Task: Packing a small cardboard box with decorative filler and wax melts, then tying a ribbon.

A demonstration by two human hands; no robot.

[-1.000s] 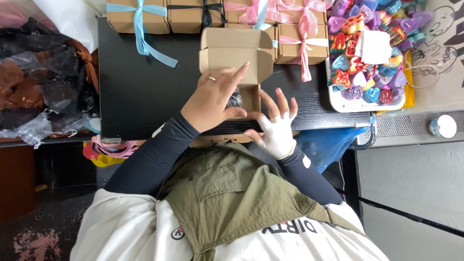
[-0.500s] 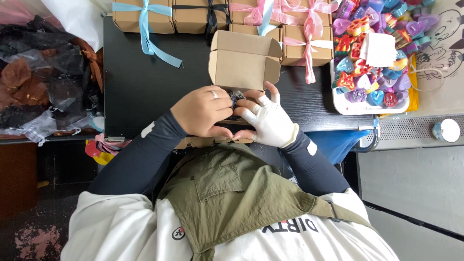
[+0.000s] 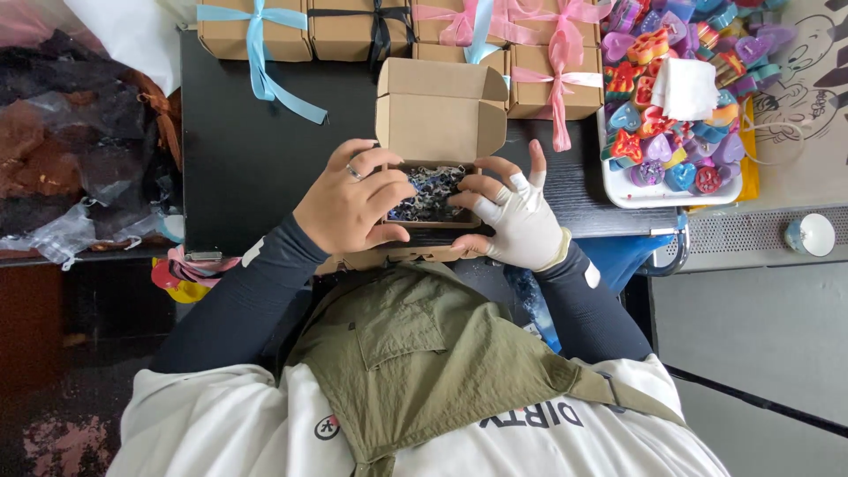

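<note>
Soft, even daylight fills the frame, brightest at the upper right. The desk point(image 3: 256, 159) shows a faint sheen; shadows stay weak. Focus is sharp at centre, with slight stretching toward the edges.

An open brown cardboard box point(image 3: 439, 132) stands mid-table, with ribbon-tied brown boxes point(image 3: 353, 31) in a row behind it.

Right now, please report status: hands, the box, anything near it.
Left hand and gloved right hand both grip the open box. Lid up, dark filling inside. Tied boxes behind, tray of coloured hearts to the right.
</note>
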